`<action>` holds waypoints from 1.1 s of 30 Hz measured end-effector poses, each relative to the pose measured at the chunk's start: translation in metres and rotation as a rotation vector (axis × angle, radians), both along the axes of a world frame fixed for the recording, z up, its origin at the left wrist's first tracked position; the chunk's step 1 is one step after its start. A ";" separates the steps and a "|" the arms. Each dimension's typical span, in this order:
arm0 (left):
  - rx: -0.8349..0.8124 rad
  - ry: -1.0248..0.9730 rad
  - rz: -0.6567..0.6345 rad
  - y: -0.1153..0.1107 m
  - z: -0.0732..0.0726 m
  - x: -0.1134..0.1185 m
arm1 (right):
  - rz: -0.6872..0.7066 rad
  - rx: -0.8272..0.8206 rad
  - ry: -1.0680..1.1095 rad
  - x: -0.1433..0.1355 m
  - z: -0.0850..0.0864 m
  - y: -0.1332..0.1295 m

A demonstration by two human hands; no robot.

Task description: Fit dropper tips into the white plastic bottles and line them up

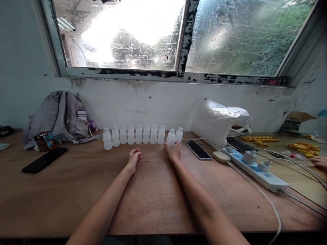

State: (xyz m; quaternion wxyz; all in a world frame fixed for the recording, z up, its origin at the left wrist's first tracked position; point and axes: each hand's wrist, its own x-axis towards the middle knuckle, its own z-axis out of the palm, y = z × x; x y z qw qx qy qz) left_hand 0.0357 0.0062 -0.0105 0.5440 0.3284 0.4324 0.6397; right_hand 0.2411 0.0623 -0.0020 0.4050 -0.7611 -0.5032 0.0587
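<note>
Several small frosted white bottles with clear domed caps stand upright in a row along the back of the table, in front of the wall. My right hand is at the right end of this row, its fingers closed around the lower part of one bottle. Just behind that hand is the last bottle, partly covered by the fingers. My left hand rests on the table in front of the row's middle, apart from the bottles. Its fingers are curled together, and whatever they may hold is hidden.
A grey backpack, a small carton and a black phone lie left. To the right are another phone, a white bag, a power strip with cables, yellow parts and another person's hand.
</note>
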 end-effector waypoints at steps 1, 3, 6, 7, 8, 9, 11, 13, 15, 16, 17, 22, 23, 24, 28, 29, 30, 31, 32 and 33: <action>-0.003 0.000 0.002 0.000 0.000 0.000 | -0.014 -0.025 -0.010 -0.002 0.001 -0.002; -0.011 -0.001 0.008 -0.001 0.001 0.001 | -0.036 -0.068 -0.035 -0.004 0.001 -0.004; -0.016 -0.008 0.024 -0.002 0.002 0.001 | -0.030 -0.093 -0.076 -0.007 0.000 -0.007; -0.017 -0.011 0.030 -0.002 0.003 0.001 | -0.022 -0.100 -0.092 -0.008 0.000 -0.008; -0.019 -0.013 0.035 -0.002 0.003 0.002 | -0.018 -0.108 -0.106 -0.008 0.000 -0.008; -0.021 -0.015 0.039 -0.002 0.003 0.002 | -0.016 -0.118 -0.121 -0.009 0.000 -0.007; -0.026 -0.018 0.049 -0.002 0.004 0.002 | -0.017 -0.137 -0.150 -0.010 0.001 -0.006; -0.032 -0.021 0.058 -0.002 0.004 0.003 | -0.021 -0.155 -0.180 -0.011 0.001 -0.002; -0.037 -0.024 0.065 -0.002 0.004 0.003 | -0.024 -0.175 -0.207 -0.012 0.000 0.002; -0.038 -0.026 0.067 -0.002 0.005 0.003 | -0.023 -0.185 -0.219 -0.012 0.000 0.005; -0.039 -0.027 0.069 -0.002 0.005 0.003 | -0.020 -0.193 -0.229 -0.012 0.000 0.008; -0.041 -0.022 0.071 -0.001 0.005 0.003 | -0.003 -0.214 -0.283 -0.011 -0.002 0.019; -0.041 -0.020 0.072 -0.001 0.004 0.003 | 0.000 -0.216 -0.295 -0.010 -0.002 0.021; -0.041 -0.016 0.073 0.000 0.004 0.003 | 0.003 -0.219 -0.306 -0.010 -0.002 0.023; -0.044 0.010 0.077 0.001 0.003 0.003 | 0.019 -0.231 -0.359 -0.008 -0.002 0.027; -0.044 0.022 0.077 0.001 0.003 0.003 | 0.025 -0.232 -0.374 -0.007 -0.002 0.027; -0.044 0.037 0.078 0.001 0.003 0.003 | 0.032 -0.231 -0.392 -0.007 -0.002 0.027; -0.044 0.057 0.078 0.002 0.002 0.003 | 0.042 -0.228 -0.409 -0.007 -0.002 0.027; -0.043 0.080 0.077 0.002 0.002 0.003 | 0.054 -0.223 -0.426 -0.007 -0.003 0.026; -0.042 0.109 0.076 0.002 0.002 0.003 | 0.068 -0.219 -0.443 -0.006 -0.003 0.025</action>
